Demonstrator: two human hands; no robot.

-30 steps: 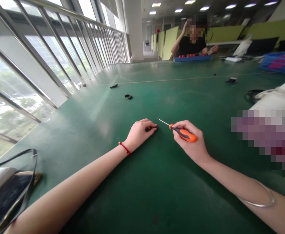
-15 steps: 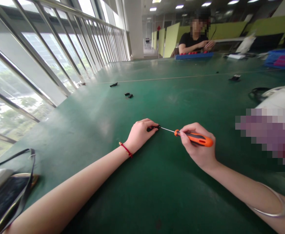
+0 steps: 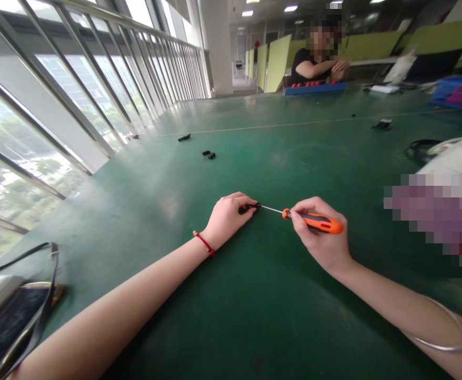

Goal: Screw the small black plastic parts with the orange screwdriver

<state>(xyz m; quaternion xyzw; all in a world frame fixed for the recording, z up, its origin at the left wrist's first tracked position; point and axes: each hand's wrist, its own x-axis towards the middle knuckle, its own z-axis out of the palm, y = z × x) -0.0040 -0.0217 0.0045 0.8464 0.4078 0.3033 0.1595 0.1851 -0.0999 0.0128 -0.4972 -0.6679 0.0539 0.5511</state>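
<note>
Green table, smooth-topped, its left edge running along a metal railing. Two bare hands at work over the near half, well in from that left edge, apart from each other, the screwdriver bridging the gap.

Left hand: low at the table top, thumb and forefinger pinched on a small black part. Most of the part is hidden by the fingers; its right end pokes out past the fingertips. Red bracelet at the wrist.

Right hand: closed round the orange-and-black handle of a screwdriver, thumb and forefinger forward near the collar. Thin shaft points left, tip meeting the part's exposed end; whether it sits inside, cannot tell. Silver bangle on the forearm.

Loose on the table: two black bits close together beyond the left hand; a longer black piece farther off, nearer the left edge. Phone at lower left, a dark strap across it. White bag toward the right.

Far edge: blue tray holding red items; behind it a person, arms folded in front.
</note>
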